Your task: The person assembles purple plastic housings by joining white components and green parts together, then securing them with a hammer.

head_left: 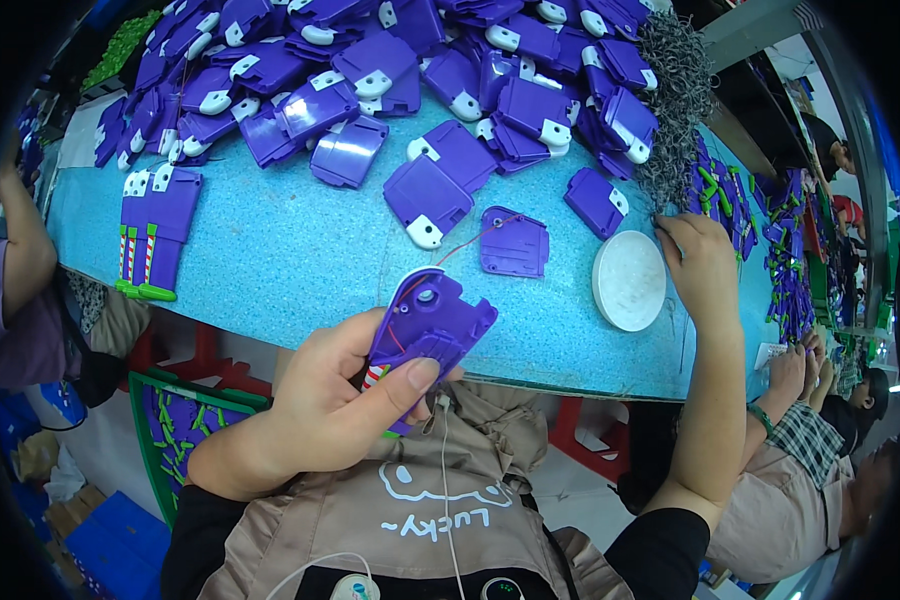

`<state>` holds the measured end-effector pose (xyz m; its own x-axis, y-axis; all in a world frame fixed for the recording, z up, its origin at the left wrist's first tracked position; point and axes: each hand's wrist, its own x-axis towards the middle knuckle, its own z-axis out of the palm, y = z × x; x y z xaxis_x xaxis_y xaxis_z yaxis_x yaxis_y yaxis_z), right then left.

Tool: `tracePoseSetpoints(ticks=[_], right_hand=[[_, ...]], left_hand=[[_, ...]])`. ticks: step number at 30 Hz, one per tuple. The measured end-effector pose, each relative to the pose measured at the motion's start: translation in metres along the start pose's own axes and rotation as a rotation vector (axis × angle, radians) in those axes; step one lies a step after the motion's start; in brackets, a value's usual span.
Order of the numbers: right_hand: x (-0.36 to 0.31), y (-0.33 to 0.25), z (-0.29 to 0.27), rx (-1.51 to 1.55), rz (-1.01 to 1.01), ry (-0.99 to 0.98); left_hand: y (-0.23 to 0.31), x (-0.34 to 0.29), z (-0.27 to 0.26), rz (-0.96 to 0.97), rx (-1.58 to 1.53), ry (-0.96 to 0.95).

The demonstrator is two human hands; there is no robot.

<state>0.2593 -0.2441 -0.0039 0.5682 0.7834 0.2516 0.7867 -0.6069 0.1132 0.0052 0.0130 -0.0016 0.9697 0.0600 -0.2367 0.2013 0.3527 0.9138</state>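
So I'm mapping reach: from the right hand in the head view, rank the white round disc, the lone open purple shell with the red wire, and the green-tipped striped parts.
1. white round disc, just left of the right hand
2. open purple shell, mid-table
3. green-tipped striped parts, far left edge

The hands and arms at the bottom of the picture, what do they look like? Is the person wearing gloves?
No gloves. The left hand and the right hand are both bare, and so are the forearms. Black sleeves are pushed up to about the elbows. I can see no rings, watch or bracelet. The fingernails are short and plain.
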Motion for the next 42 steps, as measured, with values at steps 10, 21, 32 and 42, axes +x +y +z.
tracePoseSetpoints(ticks=[10,21,32,42], right_hand=[[-0.008,0.010,0.006,0.043,-0.044,0.053],[-0.037,0.046,0.008,1.409,0.757,0.063],[0.015,0.039,0.012,1.133,0.936,0.098],[0.003,0.062,-0.008,0.971,0.786,0.252]], left_hand=[[0.000,0.002,0.009,-0.031,-0.004,-0.043],[0.000,0.006,0.007,-0.099,-0.053,-0.057],[0.003,0.010,0.015,-0.126,-0.009,-0.079],[0.003,0.003,0.010,-0.117,-0.055,-0.033]])
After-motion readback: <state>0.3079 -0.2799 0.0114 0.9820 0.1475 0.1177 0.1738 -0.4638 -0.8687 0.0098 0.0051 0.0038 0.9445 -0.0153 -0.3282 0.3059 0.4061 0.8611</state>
